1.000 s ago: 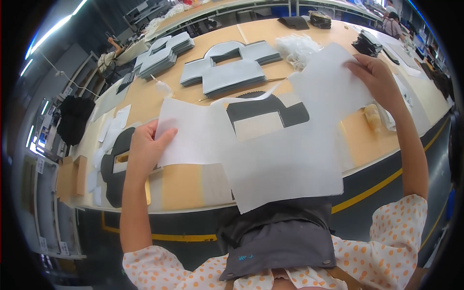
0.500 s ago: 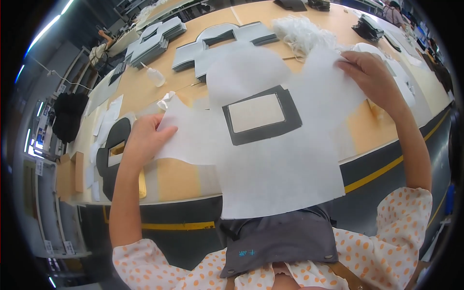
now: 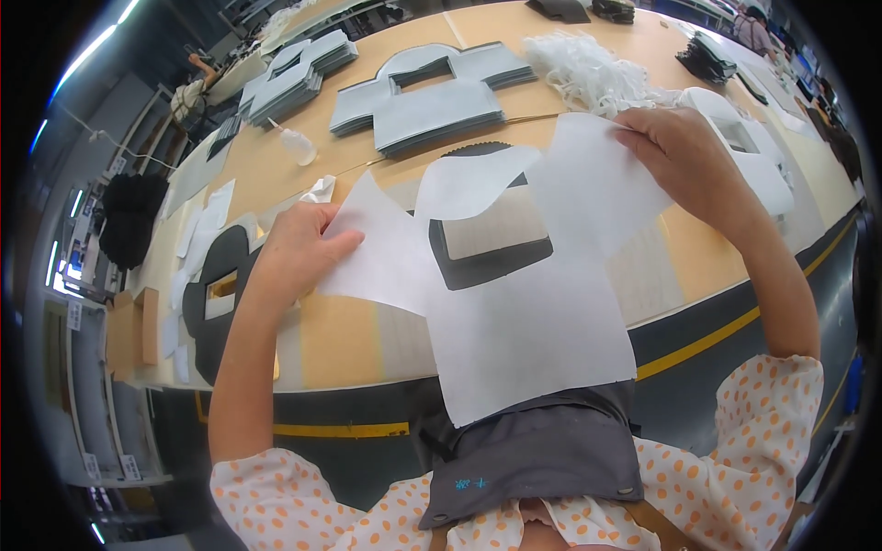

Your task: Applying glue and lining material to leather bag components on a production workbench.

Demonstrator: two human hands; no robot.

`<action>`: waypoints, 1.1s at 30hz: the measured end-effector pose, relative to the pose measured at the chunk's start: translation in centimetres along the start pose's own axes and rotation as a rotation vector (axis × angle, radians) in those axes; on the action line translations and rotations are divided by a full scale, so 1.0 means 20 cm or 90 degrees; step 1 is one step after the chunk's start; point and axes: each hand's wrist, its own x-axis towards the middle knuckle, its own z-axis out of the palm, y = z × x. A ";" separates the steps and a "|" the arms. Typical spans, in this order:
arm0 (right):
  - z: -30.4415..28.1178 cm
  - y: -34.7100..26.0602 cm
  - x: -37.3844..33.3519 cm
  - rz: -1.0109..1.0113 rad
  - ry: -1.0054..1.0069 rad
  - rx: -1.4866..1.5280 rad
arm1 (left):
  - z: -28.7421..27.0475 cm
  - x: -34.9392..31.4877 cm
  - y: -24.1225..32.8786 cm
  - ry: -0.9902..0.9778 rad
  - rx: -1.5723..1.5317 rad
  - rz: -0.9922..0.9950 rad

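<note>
A limp white cut sheet [image 3: 537,335], cross-shaped with a rounded top flap and a window opening, hangs between my two hands above the table's near edge. My left hand [image 3: 299,253] pinches its left arm between thumb and fingers. At the other end, my right hand [image 3: 684,170] grips the upper corner of the right arm. Through the window shows part of a dark grey piece [image 3: 496,268] with its own opening; its toothed upper edge appears behind the drooping top flap. The white sheet covers the rest of that piece.
Stacks of pale grey cut pieces [image 3: 436,124] lie at the far side, beside a heap of white strips [image 3: 588,73]. A small white bottle [image 3: 299,147] stands left of them. Another dark piece [image 3: 216,298] is on the left, white pieces [image 3: 735,138] on the right.
Both hands have moved closer together, the right one also slightly down. The sheet's top flap has folded forward over the window, and the toothed edge of the dark piece has come into view.
</note>
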 end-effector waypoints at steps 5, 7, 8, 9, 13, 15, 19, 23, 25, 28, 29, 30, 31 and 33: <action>0.02 0.06 0.00 -0.002 -0.010 0.014 | 0.01 0.02 -0.07 -0.006 -0.060 -0.019; 0.07 0.09 0.01 0.024 -0.015 0.036 | 0.03 0.05 -0.11 -0.030 -0.118 -0.044; 0.07 0.10 0.01 0.025 -0.016 0.033 | 0.04 0.05 -0.12 -0.032 -0.120 -0.042; 0.08 0.12 0.01 0.029 -0.019 0.033 | 0.04 0.05 -0.12 -0.039 -0.139 -0.047; 0.11 0.14 0.02 0.052 0.000 0.040 | 0.07 0.09 -0.17 -0.052 -0.215 -0.052; 0.12 0.15 0.05 0.066 -0.012 0.055 | 0.07 0.11 -0.18 -0.050 -0.236 -0.061; 0.18 0.20 0.10 0.057 -0.015 0.069 | 0.09 0.17 -0.22 -0.052 -0.288 -0.088; 0.21 0.22 0.14 0.067 -0.029 0.066 | 0.10 0.24 -0.24 -0.063 -0.298 -0.094; 0.24 0.22 0.16 0.094 -0.035 0.090 | 0.11 0.27 -0.26 -0.068 -0.304 -0.089; 0.29 0.26 0.17 0.082 -0.013 0.067 | 0.11 0.30 -0.28 -0.072 -0.319 -0.100; 0.29 0.27 0.18 0.083 -0.016 0.066 | 0.11 0.31 -0.27 -0.075 -0.321 -0.101; 0.29 0.28 0.19 0.099 -0.026 0.070 | 0.11 0.32 -0.27 -0.079 -0.310 -0.107; 0.29 0.29 0.19 0.115 -0.037 0.074 | 0.12 0.34 -0.26 -0.083 -0.300 -0.114; 0.29 0.30 0.20 0.107 -0.027 0.077 | 0.11 0.35 -0.26 -0.085 -0.291 -0.116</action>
